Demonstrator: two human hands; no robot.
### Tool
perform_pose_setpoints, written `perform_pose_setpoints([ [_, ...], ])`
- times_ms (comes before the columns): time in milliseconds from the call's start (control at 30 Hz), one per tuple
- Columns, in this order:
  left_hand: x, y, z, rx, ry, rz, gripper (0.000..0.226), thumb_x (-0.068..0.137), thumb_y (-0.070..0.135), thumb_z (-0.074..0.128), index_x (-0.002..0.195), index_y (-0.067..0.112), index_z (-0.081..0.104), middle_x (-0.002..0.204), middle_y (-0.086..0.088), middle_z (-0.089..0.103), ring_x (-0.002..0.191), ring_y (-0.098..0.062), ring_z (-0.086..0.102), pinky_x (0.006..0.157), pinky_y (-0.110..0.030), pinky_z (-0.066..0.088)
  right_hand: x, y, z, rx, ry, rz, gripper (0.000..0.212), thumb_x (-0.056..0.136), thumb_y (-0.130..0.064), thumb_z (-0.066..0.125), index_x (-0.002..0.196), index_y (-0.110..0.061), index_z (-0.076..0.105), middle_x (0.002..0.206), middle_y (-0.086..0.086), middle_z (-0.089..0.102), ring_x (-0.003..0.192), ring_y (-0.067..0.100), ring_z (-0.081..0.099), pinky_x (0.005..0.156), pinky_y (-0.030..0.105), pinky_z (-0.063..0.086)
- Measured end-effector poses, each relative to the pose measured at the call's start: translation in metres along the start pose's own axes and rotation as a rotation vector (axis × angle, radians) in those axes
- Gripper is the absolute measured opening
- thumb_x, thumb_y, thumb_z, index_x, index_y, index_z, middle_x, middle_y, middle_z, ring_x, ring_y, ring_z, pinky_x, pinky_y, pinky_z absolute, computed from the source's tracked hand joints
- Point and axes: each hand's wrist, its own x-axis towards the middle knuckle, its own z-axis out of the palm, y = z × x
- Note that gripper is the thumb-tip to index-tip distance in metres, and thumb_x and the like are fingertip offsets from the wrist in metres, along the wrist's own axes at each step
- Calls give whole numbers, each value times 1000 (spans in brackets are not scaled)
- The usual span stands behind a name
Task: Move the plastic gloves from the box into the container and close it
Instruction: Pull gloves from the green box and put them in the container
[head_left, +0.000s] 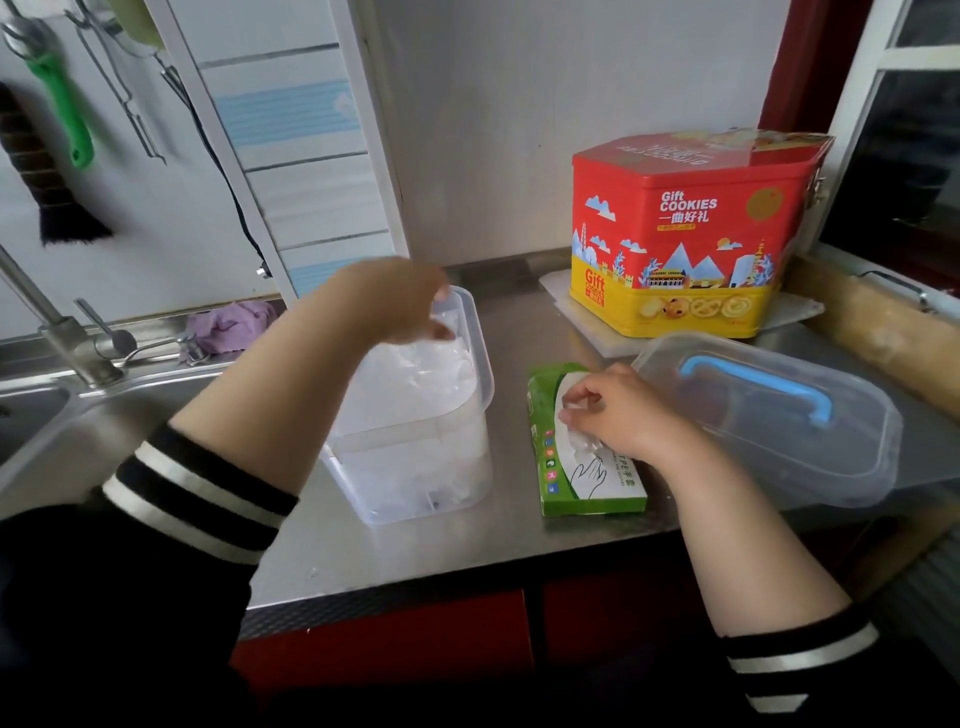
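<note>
The green box (587, 457) lies flat, long axis running away from the person. The right hand (618, 410) pinches gloves (582, 441) at its opening. The left hand (389, 306), blurred over the container (415, 415), has a grip I cannot tell.

On the red and yellow tin (691, 234) standing in the upper right of the frame, I can read "Gift COOKIES" in white on the red band, with the Chinese characters "一曲好礼" just below it. The same "Gift COOKIES" appears again, smaller, in red at the lower left corner of the tin's yellow band. Its lid carries print seen upside down, too blurred for me to read. On the green box (587, 452) lying on the surface at centre right, I can read "TPE" followed by Chinese characters that look like "手套"; the smaller line beside it is illegible.
</note>
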Motion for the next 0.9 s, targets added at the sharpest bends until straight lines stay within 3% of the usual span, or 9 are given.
perform_pose_setpoints([
  [67, -12, 30, -8, -180, 266, 90, 49, 93, 43, 58, 137, 23, 49, 136, -3, 55, 122, -26, 52, 97, -35, 40, 0, -2, -2, -37, -67, 6, 28, 92, -39, 62, 116, -25, 65, 122, -2, 39, 110, 21, 54, 99, 36, 43],
  [133, -26, 62, -4, -438, 357, 257, 67, 88, 46, 64, 146, 22, 40, 146, -3, 46, 130, -21, 45, 106, -32, 36, -2, -4, -5, -74, -99, -8, 27, 93, -34, 60, 117, -24, 66, 130, 3, 39, 114, 24, 53, 101, 34, 41],
  [200, -36, 89, 9, -599, 252, 354, 95, 81, 50, 71, 154, 19, 20, 157, -3, 28, 142, -18, 30, 116, -31, 25, -3, -5, -6, -55, -81, -23, 12, 92, -29, 60, 99, -28, 69, 125, 7, 48, 109, 26, 56, 92, 34, 43],
  [267, -38, 111, 33, -647, 70, 334, 111, 78, 49, 73, 155, 17, 0, 163, -2, 10, 147, -18, 16, 119, -31, 17, -5, -6, -5, -95, -53, -32, 10, 92, -19, 56, 84, -21, 62, 104, 10, 57, 98, 30, 58, 76, 32, 41],
  [367, -33, 133, 75, -713, -115, 272, 121, 79, 51, 73, 152, 14, -16, 164, -2, -1, 150, -19, 7, 121, -40, 18, -6, -2, 3, -111, 70, 28, 16, 92, -9, 52, 106, -6, 59, 104, 14, 62, 99, 34, 60, 73, 32, 40],
  [433, -29, 138, 99, -817, -170, 222, 124, 79, 52, 73, 151, 15, -20, 164, 0, -1, 150, -18, 5, 121, -41, 18, -6, 1, 6, -94, 102, 22, 11, 92, -10, 52, 102, -8, 57, 106, 14, 59, 94, 31, 58, 76, 34, 42],
  [567, -28, 138, 125, -854, -147, 134, 132, 73, 51, 79, 151, 19, -22, 163, 6, -9, 149, -14, -7, 122, -42, 9, -2, 5, 13, -7, 113, 23, 14, 92, -16, 56, 79, -17, 61, 109, 6, 51, 91, 23, 52, 76, 29, 39],
  [733, -27, 139, 140, -941, -64, 58, 152, 49, 74, 73, 150, 15, -23, 160, 0, 14, 148, -21, 14, 119, -44, 22, -3, 11, 9, 99, 71, -2, 23, 93, -23, 59, 113, -23, 71, 118, 0, 46, 110, 23, 52, 99, 38, 43],
  [900, -30, 140, 148, -1053, -10, 38, 153, 41, 76, 65, 151, 13, -19, 159, -4, 20, 146, -19, 21, 118, -40, 24, -2, -3, 9, -231, 63, -44, 18, 92, -22, 55, 87, -25, 72, 119, 1, 49, 103, 27, 56, 83, 36, 48],
])
